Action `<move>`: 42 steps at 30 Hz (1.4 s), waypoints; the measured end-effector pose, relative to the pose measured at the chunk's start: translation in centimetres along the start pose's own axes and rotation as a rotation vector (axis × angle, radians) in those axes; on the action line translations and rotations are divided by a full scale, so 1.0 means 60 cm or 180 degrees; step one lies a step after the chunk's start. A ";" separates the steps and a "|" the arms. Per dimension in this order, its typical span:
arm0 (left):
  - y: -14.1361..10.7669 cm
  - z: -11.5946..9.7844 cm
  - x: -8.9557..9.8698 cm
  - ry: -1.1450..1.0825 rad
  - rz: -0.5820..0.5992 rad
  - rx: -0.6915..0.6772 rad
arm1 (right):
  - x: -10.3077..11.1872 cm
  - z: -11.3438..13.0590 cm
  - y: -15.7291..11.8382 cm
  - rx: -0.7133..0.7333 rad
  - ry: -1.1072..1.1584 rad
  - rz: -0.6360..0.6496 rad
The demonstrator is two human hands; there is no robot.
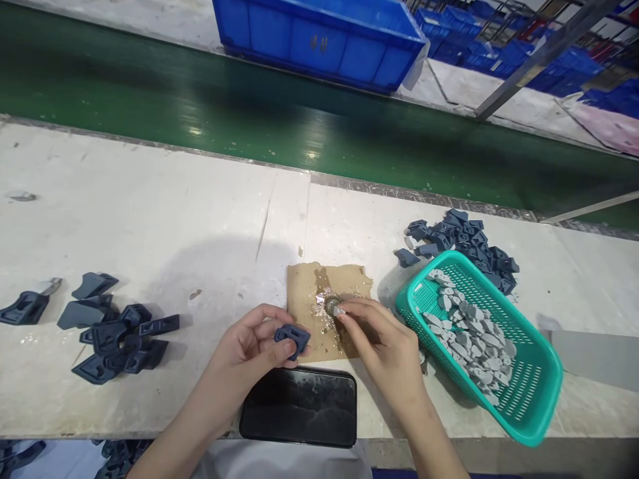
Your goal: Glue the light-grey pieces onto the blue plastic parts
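My left hand (254, 349) is closed around a dark blue plastic part (292, 340) with a hollow in it. Between the thumb and fingertips of my right hand (382, 336) is a small light grey piece (339, 311). That piece is at a small round cap-like dish (331, 305) on a brown sheet of paper (304, 286). Wet, shiny spots spread over the paper around the dish. Right of my right hand stands a green plastic basket (542, 399) holding many small grey pieces (474, 339).
A black phone (299, 407) lies at the table's front edge. Dark blue parts are piled at the left (117, 339) and behind the basket (464, 243). A green conveyor belt (200, 113) runs across the back, with a blue crate (319, 43) beyond. A metal post (544, 60) rises at right.
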State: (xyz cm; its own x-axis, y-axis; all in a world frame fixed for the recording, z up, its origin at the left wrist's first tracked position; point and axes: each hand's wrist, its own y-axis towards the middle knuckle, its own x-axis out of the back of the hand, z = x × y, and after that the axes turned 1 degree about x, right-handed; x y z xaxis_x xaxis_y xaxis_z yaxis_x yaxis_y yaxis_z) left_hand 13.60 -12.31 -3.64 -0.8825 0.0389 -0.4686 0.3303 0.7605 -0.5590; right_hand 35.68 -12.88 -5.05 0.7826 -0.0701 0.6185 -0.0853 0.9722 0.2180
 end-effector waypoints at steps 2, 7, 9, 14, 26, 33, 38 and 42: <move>-0.001 0.001 0.000 -0.0089 -0.0026 0.0033 | 0.000 0.000 0.001 0.0008 -0.0026 -0.0026; -0.002 0.000 -0.001 -0.0287 -0.0074 0.0256 | -0.002 0.001 -0.002 -0.0216 0.0136 -0.0164; -0.001 -0.002 -0.002 -0.0436 0.0028 0.0276 | -0.002 0.003 -0.005 -0.0564 0.0411 -0.0360; 0.004 -0.006 -0.010 -0.0843 0.0175 0.0387 | -0.002 0.021 -0.005 -0.1108 0.1718 -0.0717; -0.003 0.000 -0.023 -0.0721 0.0204 0.0386 | -0.008 0.055 0.003 -0.0633 0.2780 -0.0166; -0.009 0.002 -0.018 -0.0150 -0.0086 -0.0231 | -0.017 0.044 -0.007 -0.1016 0.2984 -0.0485; -0.012 -0.002 -0.017 -0.0180 0.0211 -0.0104 | -0.015 0.054 -0.003 -0.1098 0.3250 -0.0577; -0.013 -0.004 -0.016 0.0101 0.0452 -0.0141 | -0.009 0.052 -0.006 -0.0996 0.3090 -0.0574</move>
State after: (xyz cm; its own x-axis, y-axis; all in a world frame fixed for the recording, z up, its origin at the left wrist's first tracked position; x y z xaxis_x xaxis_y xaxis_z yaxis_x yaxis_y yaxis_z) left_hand 14.11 -12.78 -2.56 -0.8383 0.1681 -0.5187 0.4382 0.7738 -0.4574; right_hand 33.36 -13.88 -3.11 0.9399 -0.1449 -0.3091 0.1379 0.9894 -0.0448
